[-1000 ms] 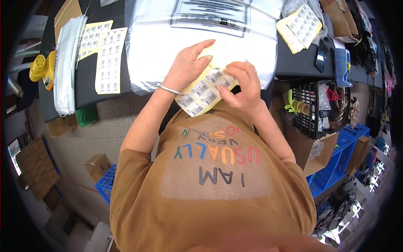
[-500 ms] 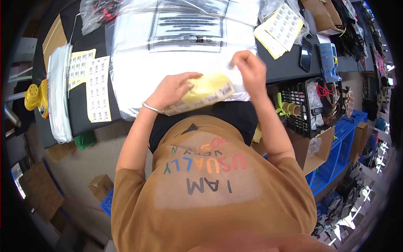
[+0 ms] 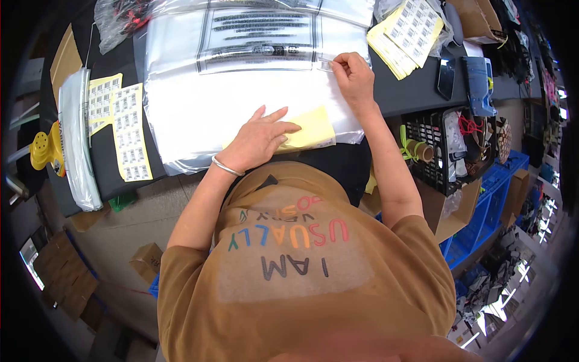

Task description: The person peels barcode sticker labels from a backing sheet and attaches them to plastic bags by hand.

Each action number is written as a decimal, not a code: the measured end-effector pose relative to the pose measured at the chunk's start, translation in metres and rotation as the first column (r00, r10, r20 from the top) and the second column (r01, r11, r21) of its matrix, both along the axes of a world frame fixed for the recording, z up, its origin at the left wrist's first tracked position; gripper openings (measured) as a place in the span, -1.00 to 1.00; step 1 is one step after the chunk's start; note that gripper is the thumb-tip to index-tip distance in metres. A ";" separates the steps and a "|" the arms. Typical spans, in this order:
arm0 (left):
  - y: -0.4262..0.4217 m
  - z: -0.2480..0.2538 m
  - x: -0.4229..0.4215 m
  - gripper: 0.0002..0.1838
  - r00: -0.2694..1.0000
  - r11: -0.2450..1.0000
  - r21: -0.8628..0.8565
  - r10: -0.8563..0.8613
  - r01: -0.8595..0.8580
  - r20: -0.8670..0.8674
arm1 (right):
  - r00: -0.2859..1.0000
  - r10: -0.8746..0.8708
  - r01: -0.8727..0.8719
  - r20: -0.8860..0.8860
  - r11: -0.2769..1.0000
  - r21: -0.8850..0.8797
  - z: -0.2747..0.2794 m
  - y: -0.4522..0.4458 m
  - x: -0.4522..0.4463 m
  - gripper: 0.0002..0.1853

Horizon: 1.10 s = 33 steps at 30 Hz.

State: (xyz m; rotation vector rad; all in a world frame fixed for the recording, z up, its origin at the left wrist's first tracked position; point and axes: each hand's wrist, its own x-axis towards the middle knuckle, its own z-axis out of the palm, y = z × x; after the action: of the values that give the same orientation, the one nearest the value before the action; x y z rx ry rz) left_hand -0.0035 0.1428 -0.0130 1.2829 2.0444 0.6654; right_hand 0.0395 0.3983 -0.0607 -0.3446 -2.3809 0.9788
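Yellow paper label sheet (image 3: 315, 123) lies on near edge of flat stack of clear plastic bags (image 3: 205, 99). Left hand (image 3: 254, 140) rests on sheet, fingers spread, not gripping. Left of stack: white-and-yellow barcode sheets (image 3: 129, 134). Right hand (image 3: 356, 79) over stack's right part, thumb and forefinger pinching small whitish label (image 3: 324, 64). Right of stack: black flat phone (image 3: 446, 78).
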 end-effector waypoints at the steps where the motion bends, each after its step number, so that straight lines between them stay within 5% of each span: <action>1: 0.000 0.000 0.001 -0.68 1.000 1.000 -0.005 0.004 -0.004 -0.017 | 1.000 0.010 -0.010 -0.008 1.000 0.015 0.001 0.000 0.001 -0.90; 11: 0.000 -0.005 0.001 -0.68 0.999 0.999 -0.004 0.035 -0.035 -0.029 | 0.999 0.024 -0.028 0.040 0.995 0.100 -0.003 -0.002 -0.001 -0.84; 14: -0.001 -0.009 0.001 -0.69 0.999 0.998 0.032 0.049 -0.049 0.013 | 0.992 -0.015 -0.030 0.125 0.937 0.348 0.003 -0.010 -0.004 -0.73; 18: -0.002 -0.016 0.002 -0.68 1.000 0.997 0.081 0.018 -0.018 0.001 | 0.887 -0.330 0.201 0.323 0.906 0.372 -0.003 0.008 -0.010 -0.66; 21: -0.005 -0.018 0.007 -0.70 0.993 0.986 0.163 0.047 -0.028 -0.110 | 0.870 -0.369 0.147 0.328 0.828 0.541 -0.014 0.024 -0.010 -0.87; 24: -0.012 -0.004 0.022 -0.73 0.999 0.988 0.152 -0.032 0.034 -0.017 | 0.956 -0.034 -0.137 0.292 0.827 0.545 0.003 0.001 0.001 -0.85; 26: -0.018 0.010 0.032 -0.74 0.998 0.985 0.165 -0.064 0.058 0.030 | 0.892 0.399 -0.442 0.213 0.867 0.230 0.003 -0.028 0.015 -0.76; 27: -0.019 0.013 0.035 -0.75 0.995 0.989 0.129 -0.078 0.069 0.067 | 0.816 0.523 -0.572 0.247 0.792 0.215 0.012 -0.044 0.021 -0.65; 33: -0.021 0.015 0.040 -0.77 0.998 0.995 0.088 -0.040 0.036 0.040 | 0.908 0.375 -0.408 0.187 0.894 0.187 -0.006 -0.058 0.015 -0.88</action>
State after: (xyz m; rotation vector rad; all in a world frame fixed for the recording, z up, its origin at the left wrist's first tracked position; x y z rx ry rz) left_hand 0.0366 0.1223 0.0016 1.3425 1.9713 0.7648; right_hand 0.0541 0.3404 -0.0669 0.1664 -2.7276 0.8640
